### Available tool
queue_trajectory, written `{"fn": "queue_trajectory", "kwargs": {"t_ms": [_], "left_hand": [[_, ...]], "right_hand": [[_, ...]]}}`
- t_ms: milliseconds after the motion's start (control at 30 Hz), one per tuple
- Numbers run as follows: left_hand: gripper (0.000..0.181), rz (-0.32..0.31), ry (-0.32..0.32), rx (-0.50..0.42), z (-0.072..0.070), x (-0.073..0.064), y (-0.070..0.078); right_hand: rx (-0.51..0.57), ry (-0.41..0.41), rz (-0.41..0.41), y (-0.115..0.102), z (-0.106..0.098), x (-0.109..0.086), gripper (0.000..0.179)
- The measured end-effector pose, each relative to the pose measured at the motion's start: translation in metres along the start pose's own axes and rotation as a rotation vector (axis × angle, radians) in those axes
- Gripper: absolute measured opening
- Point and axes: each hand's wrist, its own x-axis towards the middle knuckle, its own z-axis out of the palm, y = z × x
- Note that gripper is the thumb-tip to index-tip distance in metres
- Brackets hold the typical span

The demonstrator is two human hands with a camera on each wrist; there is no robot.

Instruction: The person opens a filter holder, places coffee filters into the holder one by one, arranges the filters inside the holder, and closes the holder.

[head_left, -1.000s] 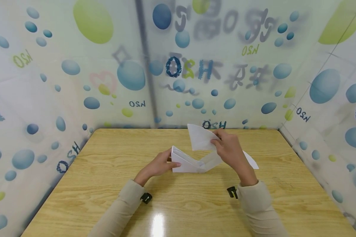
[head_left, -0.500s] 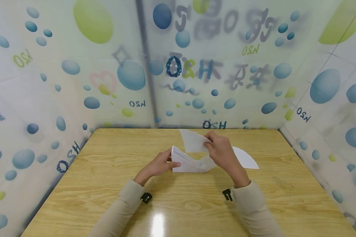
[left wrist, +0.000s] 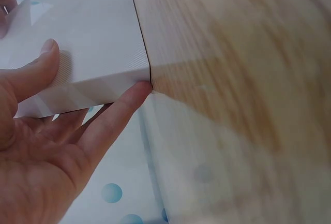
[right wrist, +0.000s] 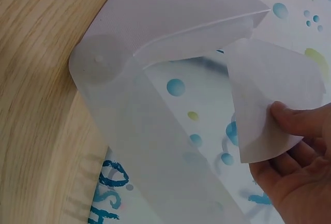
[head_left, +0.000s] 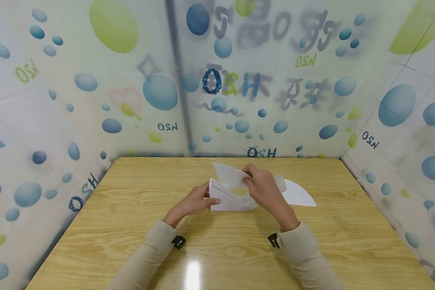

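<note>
My left hand grips the left end of a white box, thumb on its near face and fingers at the end and behind. The box's upper side is open, and a translucent cover swings out from a round pivot at its right corner. My right hand pinches a white fan-shaped paper, like a coffee filter, between thumb and fingers. That paper is held just above and behind the box opening. Part of the cover is hidden behind the right hand in the head view.
Another white fan-shaped paper lies on the wooden table to the right of the box. A patterned curtain with blue and green dots rises behind the table and along both sides.
My right hand has moved left and slightly down, bringing the paper closer over the box. More of the paper lying on the right shows. The left hand and the box have stayed in place.
</note>
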Motion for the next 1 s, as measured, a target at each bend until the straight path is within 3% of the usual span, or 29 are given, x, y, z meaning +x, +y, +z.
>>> {"fn": "queue_trajectory", "kwargs": {"t_ms": [367,1000], "left_hand": [[0.053,0.011,0.004,0.001,-0.001,0.000,0.000],[0.049,0.034,0.015,0.016,0.000,-0.001,0.000]], "right_hand": [[0.011,-0.023,-0.004,-0.002,0.009,0.000,0.007],[0.025,-0.095,0.015,-0.002,0.018,-0.001,0.006]]}}
